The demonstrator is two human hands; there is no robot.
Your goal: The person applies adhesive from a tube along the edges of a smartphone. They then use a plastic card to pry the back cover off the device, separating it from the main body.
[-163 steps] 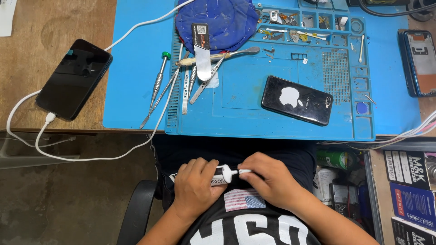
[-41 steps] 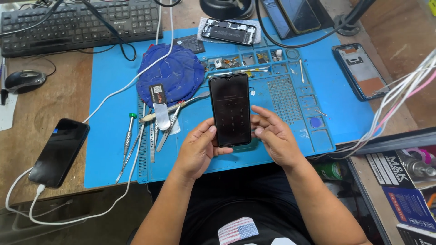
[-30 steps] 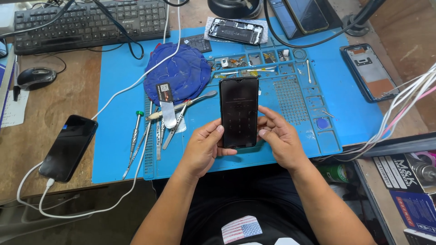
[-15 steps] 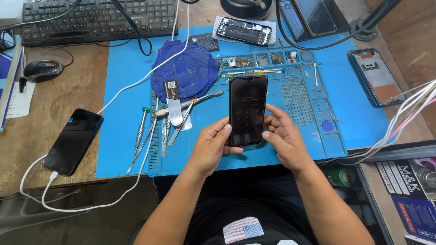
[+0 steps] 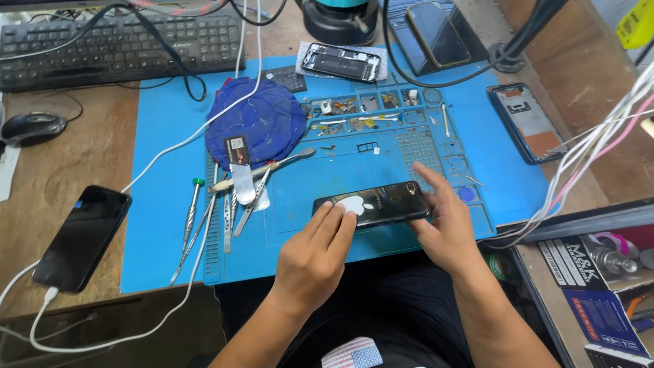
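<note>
One black phone [image 5: 373, 204] lies back-up, lengthwise, on the blue mat [image 5: 163, 204] at centre frame. Left hand [image 5: 315, 255] rests flat, fingers together on its left end; right hand [image 5: 443, 221], fingers spread, cups its right end. Second black phone [image 5: 83, 235] lower left, charging on one white cable [image 5: 41, 310]. One opened phone [image 5: 340, 63] top centre. One keyboard [image 5: 116, 44], one mouse [image 5: 33, 127] upper left.

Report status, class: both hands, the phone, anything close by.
Left hand and right hand touching black phone, face down on blue mat. Tweezers and screwdriver lie left, apart.
</note>
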